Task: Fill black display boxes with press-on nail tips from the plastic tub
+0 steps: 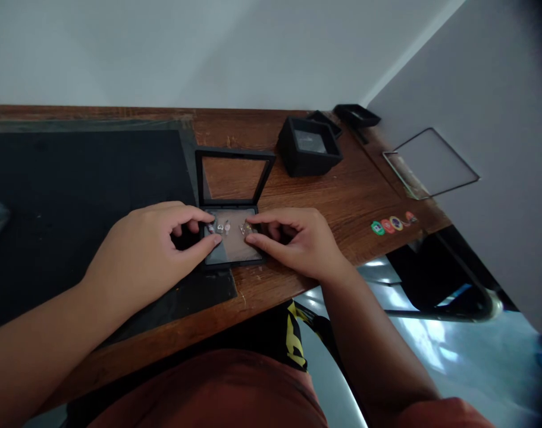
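An open black frame box (232,260) with clear film panes lies near the table's front edge, its lid (235,152) raised at the back. On the lower pane rests a small shiny piece of jewellery (226,227), with clear and silvery bits; its exact kind is too small to tell. My left hand (150,241) pinches its left end between thumb and forefinger. From the other side, the thumb and forefinger of my right hand (297,239) close on its right end. My other fingers are curled under and partly hidden.
To the right at the back stand black boxes (310,148), with another black box (357,115) near the wall. A thin wire frame (431,163) leans at the right wall. Round stickers (387,224) mark the wooden table (337,205). A dark mat (87,178) covers the left side.
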The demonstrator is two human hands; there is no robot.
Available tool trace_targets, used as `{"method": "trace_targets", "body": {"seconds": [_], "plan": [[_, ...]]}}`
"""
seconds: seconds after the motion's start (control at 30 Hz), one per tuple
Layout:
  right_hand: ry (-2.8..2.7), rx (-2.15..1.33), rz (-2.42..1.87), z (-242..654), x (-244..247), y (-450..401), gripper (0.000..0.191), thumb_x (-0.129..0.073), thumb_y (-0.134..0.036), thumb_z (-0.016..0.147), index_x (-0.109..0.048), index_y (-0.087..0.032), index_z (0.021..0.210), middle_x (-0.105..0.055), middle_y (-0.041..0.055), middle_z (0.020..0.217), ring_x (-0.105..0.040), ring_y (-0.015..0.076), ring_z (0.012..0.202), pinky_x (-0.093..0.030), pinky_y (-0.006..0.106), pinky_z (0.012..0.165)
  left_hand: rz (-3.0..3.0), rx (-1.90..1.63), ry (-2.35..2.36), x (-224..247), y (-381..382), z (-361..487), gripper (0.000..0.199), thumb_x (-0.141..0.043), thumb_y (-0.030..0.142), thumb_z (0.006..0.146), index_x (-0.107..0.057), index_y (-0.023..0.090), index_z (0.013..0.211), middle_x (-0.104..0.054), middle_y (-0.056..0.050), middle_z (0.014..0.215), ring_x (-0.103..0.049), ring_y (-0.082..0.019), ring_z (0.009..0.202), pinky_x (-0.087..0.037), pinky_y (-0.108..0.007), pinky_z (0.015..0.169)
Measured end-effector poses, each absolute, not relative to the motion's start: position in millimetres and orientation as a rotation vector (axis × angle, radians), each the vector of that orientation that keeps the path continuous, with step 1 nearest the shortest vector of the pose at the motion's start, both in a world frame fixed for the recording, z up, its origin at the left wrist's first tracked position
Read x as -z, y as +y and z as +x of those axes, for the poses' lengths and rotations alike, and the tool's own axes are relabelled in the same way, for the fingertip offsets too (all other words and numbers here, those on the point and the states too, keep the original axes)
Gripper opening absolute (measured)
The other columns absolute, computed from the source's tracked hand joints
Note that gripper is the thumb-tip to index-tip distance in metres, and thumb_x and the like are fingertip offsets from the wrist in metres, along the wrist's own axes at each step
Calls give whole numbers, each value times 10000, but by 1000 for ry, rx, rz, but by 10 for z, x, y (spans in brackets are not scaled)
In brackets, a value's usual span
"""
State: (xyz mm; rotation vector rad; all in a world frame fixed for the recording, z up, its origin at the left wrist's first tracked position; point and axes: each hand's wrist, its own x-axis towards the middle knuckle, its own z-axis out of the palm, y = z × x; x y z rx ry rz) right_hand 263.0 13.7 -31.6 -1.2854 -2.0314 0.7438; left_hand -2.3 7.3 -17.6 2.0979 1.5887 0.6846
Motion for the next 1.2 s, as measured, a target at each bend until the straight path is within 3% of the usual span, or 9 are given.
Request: {"method": "trace_targets", "body": {"seconds": [0.1, 0.27, 0.63, 0.93, 1.2], "plan": [[-2024, -753, -1289, 2631, 323, 137, 283, -840, -440, 905, -861, -226, 1089, -626, -49, 664, -491, 83, 579, -344, 272, 598, 2106, -685, 1572, 185, 91, -44, 273, -740, 544, 828, -850, 353, 990, -737, 4, 837, -628, -197, 694, -446, -331, 590], [-2079, -696, -1276, 2626, 294, 128, 364, -829, -410, 918, -824, -241, 1240, -650, -55, 680, -503, 87, 581, -355, 268, 600, 2101, -644, 1507, 203, 118, -102, 272, -720, 531, 849, -863, 380, 1025, -726, 11, 809, -626, -176, 664, -435, -304, 563], [-2092, -685, -1271, 2614, 291, 132, 264, -811, -408, 936, -857, -248, 1141, -646, -55, 670, -472, 76, 557, -338, 269, 591, 1964, -546, 1521, 176, 193, -118, 344, -743, 555, 823, -869, 390, 1097, -693, 28, 708, -525, -145, 595, -371, -287, 545], [-2044, -709, -1281, 2630, 361, 146, 284, -835, -468, 908, -835, -240, 1077, -605, -63, 646, -450, 78, 540, -325, 267, 571, 1823, -614, 1354, 120, 221, -123, 422, -772, 527, 813, -868, 260, 1124, -684, 16, 690, -463, -114, 553, -345, -273, 516], [-2031, -726, -1259, 2629, 395, 166, 348, -837, -529, 894, -840, -243, 1092, -601, -56, 651, -437, 87, 550, -315, 263, 571, 1911, -730, 1407, 158, 196, -93, 382, -731, 441, 870, -847, 232, 1168, -646, 26, 681, -456, -119, 578, -358, -288, 567]]}}
